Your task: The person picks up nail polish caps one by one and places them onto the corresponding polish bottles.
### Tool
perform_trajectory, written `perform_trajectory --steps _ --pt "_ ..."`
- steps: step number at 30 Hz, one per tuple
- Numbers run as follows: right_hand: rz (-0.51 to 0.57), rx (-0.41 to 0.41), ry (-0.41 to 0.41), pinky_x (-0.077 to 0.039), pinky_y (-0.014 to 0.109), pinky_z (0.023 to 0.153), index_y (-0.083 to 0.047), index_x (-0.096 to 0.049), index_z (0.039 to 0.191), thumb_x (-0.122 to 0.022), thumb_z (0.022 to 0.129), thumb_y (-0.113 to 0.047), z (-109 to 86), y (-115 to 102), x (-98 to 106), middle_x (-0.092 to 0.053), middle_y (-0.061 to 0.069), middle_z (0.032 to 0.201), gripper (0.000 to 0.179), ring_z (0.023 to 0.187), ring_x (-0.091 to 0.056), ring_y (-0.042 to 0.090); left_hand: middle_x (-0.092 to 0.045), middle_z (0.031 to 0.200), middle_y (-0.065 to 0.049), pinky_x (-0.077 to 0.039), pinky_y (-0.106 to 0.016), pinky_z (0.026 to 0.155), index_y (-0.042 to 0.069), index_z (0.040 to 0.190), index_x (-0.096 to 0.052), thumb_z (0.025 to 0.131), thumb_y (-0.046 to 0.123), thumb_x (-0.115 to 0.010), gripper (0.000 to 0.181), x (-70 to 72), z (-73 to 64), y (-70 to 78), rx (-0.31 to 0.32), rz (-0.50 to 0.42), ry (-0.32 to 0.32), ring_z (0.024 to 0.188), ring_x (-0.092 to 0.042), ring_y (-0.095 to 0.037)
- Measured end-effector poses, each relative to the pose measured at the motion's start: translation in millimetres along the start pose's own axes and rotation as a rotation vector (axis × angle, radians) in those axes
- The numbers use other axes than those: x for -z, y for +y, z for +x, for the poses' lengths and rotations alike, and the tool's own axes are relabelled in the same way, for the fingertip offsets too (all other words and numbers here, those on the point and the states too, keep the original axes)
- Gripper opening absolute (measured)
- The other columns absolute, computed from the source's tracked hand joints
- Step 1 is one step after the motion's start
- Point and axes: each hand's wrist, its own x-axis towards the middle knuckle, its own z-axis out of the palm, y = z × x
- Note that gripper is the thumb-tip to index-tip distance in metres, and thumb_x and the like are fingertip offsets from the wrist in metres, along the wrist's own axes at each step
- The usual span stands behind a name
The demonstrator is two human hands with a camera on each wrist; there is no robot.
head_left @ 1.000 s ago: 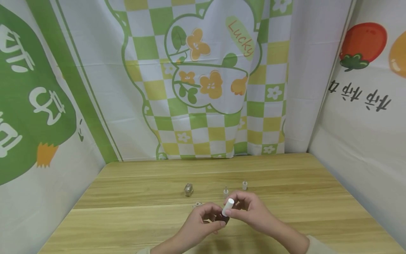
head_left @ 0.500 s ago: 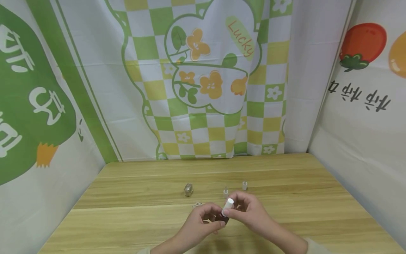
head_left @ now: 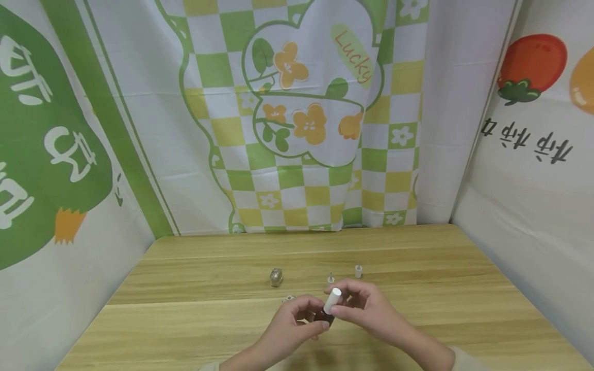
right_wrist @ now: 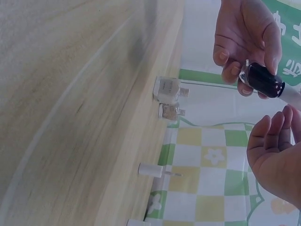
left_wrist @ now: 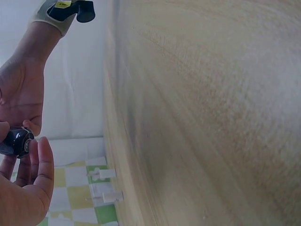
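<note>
My left hand (head_left: 284,327) grips a small dark nail polish bottle (head_left: 324,317) above the table, tilted slightly to the right. At the bottle's top, the thumb and fingers of my right hand (head_left: 373,308) pinch its tall white cap (head_left: 333,301). In the right wrist view the dark glass (right_wrist: 264,80) shows between the left fingers, and the white cap (right_wrist: 290,95) meets its neck. Left-hand fingers also wrap the bottle (left_wrist: 19,142) in the left wrist view, where the cap is hidden.
Two uncapped bottles stand beyond my left hand: a clear glittery one (head_left: 276,277) and a pale one (right_wrist: 168,89), mostly hidden in the head view. Two white brush caps (head_left: 358,271) (right_wrist: 150,169) stand brush-up behind my right hand. Patterned curtains (head_left: 287,180) edge the wooden table (head_left: 195,288).
Both hands stay on the bottle and cap in nearly the same place. The right fingers and the cap have shifted very slightly; the things on the table have not moved.
</note>
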Motion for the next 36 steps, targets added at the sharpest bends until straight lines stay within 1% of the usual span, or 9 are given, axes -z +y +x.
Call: perform_trajectory --steps 3,4,7,10,17,25,32,36 --pt "-0.007 0.027 -0.019 -0.054 0.033 0.076 0.001 -0.063 0.117 -0.060 0.094 -0.002 0.5 0 1 -0.063 0.011 0.102 0.024 0.087 -0.057 0.014 -0.066 0.102 -0.007 -0.056 -0.028 0.068 0.004 0.108 -0.065 0.089 0.014 -0.069 0.021 -0.1 0.2 -0.4 -0.003 0.002 -0.003 0.082 -0.060 -0.013" --pt "-0.009 0.039 -0.022 -0.054 0.033 0.076 0.001 -0.064 0.116 -0.060 0.094 -0.002 0.8 0 1 -0.063 0.014 0.104 0.023 0.088 -0.057 0.015 -0.066 0.102 -0.007 -0.056 -0.028 0.067 0.004 0.108 -0.065 0.089 0.013 -0.069 0.021 -0.1 0.3 -0.5 -0.007 0.005 -0.003 0.082 -0.061 -0.012" --pt "-0.013 0.052 -0.022 -0.054 0.034 0.076 0.004 -0.065 0.112 -0.060 0.094 -0.001 1.0 1 1 -0.063 0.016 0.105 0.020 0.088 -0.058 0.015 -0.066 0.102 -0.007 -0.056 -0.028 0.067 0.004 0.108 -0.065 0.089 0.013 -0.069 0.021 -0.7 0.4 -0.2 -0.010 0.002 -0.006 0.081 -0.060 -0.012" --pt "-0.020 0.050 -0.008 -0.054 0.034 0.076 0.005 -0.066 0.107 -0.061 0.093 -0.001 0.7 1 1 -0.063 0.016 0.104 0.016 0.087 -0.058 0.016 -0.066 0.103 -0.008 -0.056 -0.027 0.067 0.004 0.108 -0.065 0.089 0.013 -0.069 0.021 -1.5 0.6 0.3 -0.009 0.000 -0.005 0.081 -0.060 -0.012" --pt "-0.049 0.000 0.042 -0.054 0.036 0.074 -0.002 -0.065 0.097 -0.064 0.092 -0.005 -0.3 2 0 -0.066 0.011 0.099 0.005 0.084 -0.060 0.016 -0.066 0.103 -0.009 -0.056 -0.026 0.066 0.002 0.109 -0.065 0.089 0.012 -0.069 0.022 -3.3 1.4 1.4 -0.005 -0.018 0.001 0.081 -0.060 -0.012" --pt "-0.038 -0.024 0.080 -0.056 0.034 0.071 0.002 -0.062 0.098 -0.065 0.091 -0.004 -1.4 -1 1 -0.065 0.006 0.093 0.010 0.080 -0.061 0.015 -0.067 0.102 -0.007 -0.055 -0.026 0.067 0.003 0.109 -0.065 0.090 0.013 -0.069 0.022 -7.1 4.3 3.6 -0.006 -0.014 0.005 0.081 -0.061 -0.012" --pt "-0.065 0.013 0.118 -0.056 0.037 0.072 0.000 -0.063 0.096 -0.066 0.091 -0.003 -4.4 -4 8 -0.065 0.009 0.092 0.007 0.084 -0.064 0.019 -0.067 0.101 -0.003 -0.055 -0.027 0.068 0.007 0.106 -0.066 0.089 0.017 -0.070 0.020 -13.3 9.7 7.4 -0.006 -0.013 0.008 0.084 -0.061 -0.013" --pt "-0.057 0.013 0.129 -0.057 0.038 0.074 0.001 -0.062 0.097 -0.066 0.091 -0.004 -6.3 -8 11 -0.064 0.009 0.093 0.008 0.085 -0.066 0.021 -0.067 0.099 -0.003 -0.055 -0.026 0.066 0.007 0.106 -0.067 0.088 0.016 -0.071 0.021 -16.8 13.1 9.9 -0.006 -0.012 0.019 0.084 -0.061 -0.013"
